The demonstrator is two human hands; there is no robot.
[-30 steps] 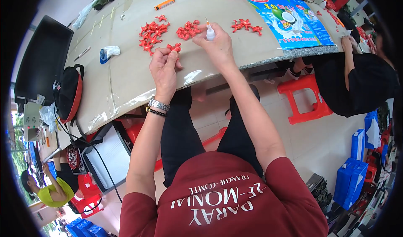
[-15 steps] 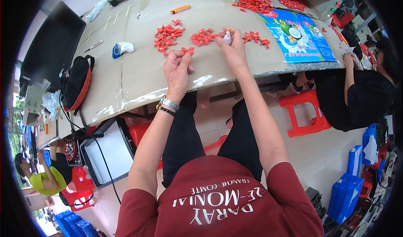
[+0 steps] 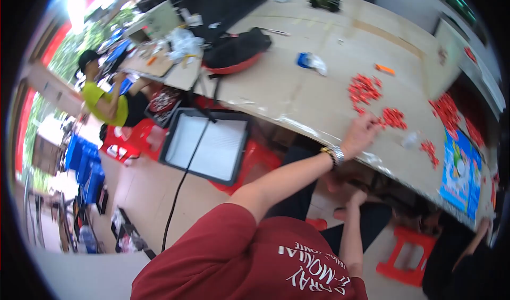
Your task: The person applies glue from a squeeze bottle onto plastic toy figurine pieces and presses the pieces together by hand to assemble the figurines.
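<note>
The bench gives the most room, and good handling would keep its near edge free so that the forearms can pass without brushing anything off. Toward its right lies a flat blue printed sheet, best left apart from the small parts. The left hand is over the bench near that edge, and resting the wrist there would likely steady the fingers. The right hand is below the bench edge, by the lap; I cannot tell how its grip stands. Three groups of red pieces lie on the bench: the larger pile beyond the left hand, the middle cluster just beside its fingertips, the smaller cluster near the sheet; keeping gaps between them should prevent mixing. A whitish bottle, blurred, is between the last two, and an upright stance would be safest for it. Smallest is the single red piece at the left fingertips, seemingly pinched there; a light hold should suit its thin limbs.
</note>
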